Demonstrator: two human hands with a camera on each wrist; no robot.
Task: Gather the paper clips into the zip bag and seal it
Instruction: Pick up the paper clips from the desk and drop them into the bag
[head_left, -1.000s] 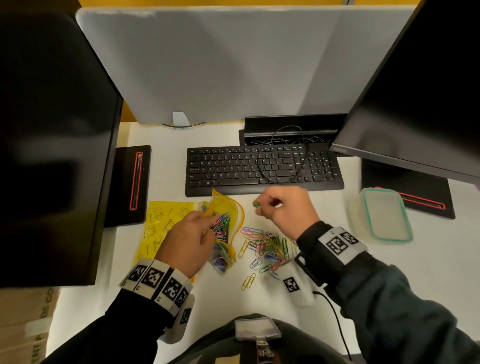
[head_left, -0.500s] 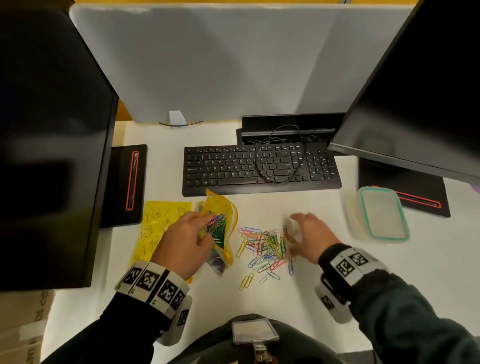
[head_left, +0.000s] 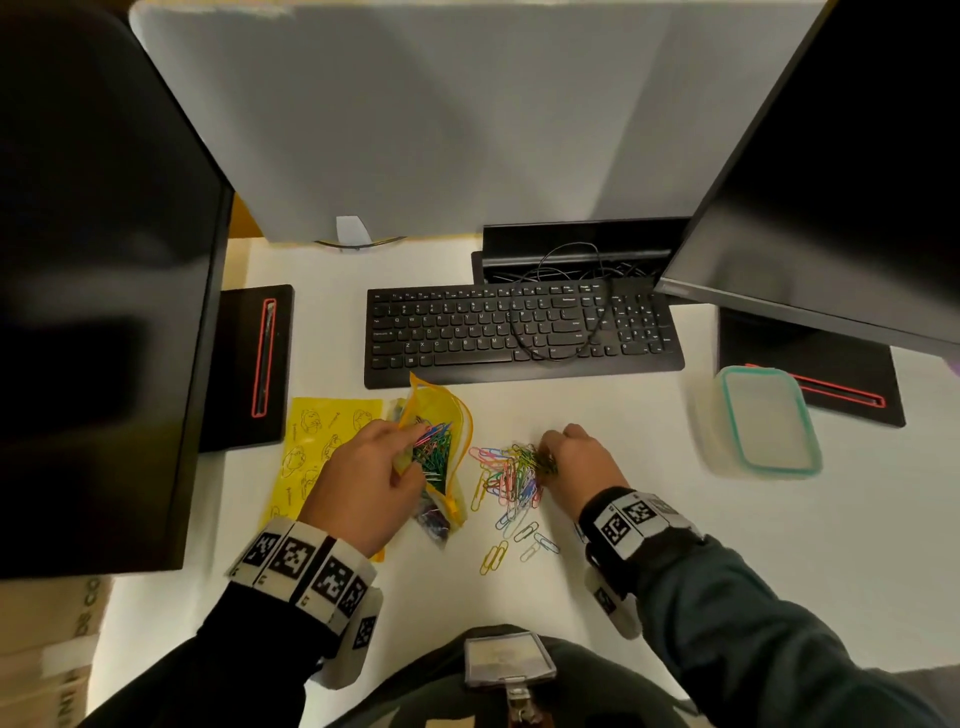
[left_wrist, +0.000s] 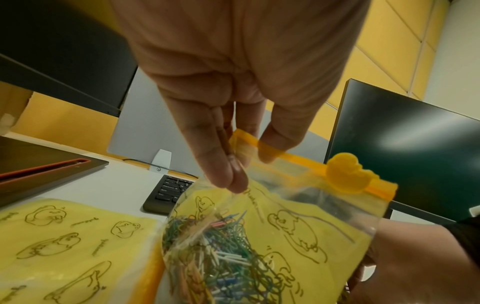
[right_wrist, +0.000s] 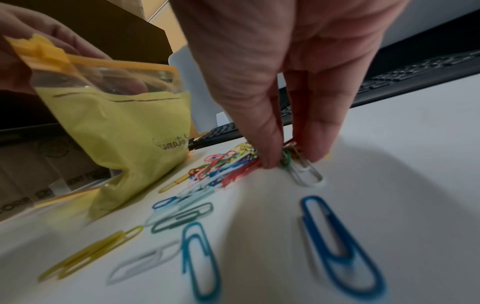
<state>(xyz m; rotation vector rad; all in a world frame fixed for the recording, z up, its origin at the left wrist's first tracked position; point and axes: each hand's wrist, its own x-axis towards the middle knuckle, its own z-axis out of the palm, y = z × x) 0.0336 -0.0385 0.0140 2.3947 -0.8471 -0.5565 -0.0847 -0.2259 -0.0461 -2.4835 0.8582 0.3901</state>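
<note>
A yellow zip bag with an orange slider holds many coloured paper clips. My left hand pinches its top edge, and the mouth gapes toward the right. A loose pile of coloured paper clips lies on the white desk just right of the bag. My right hand is down at the pile's right edge, thumb and fingers pinching a small bunch of clips. Stray clips lie nearer to me.
A black keyboard with a cable on it sits behind the bag and pile. Another yellow bag lies flat under my left hand. A clear lidded container stands at the right. Two monitors flank the desk.
My right hand went from near the bag's mouth, where it held a green clip, down to the right of the pile, then closed on clips at its edge. The left hand kept hold of the bag.
</note>
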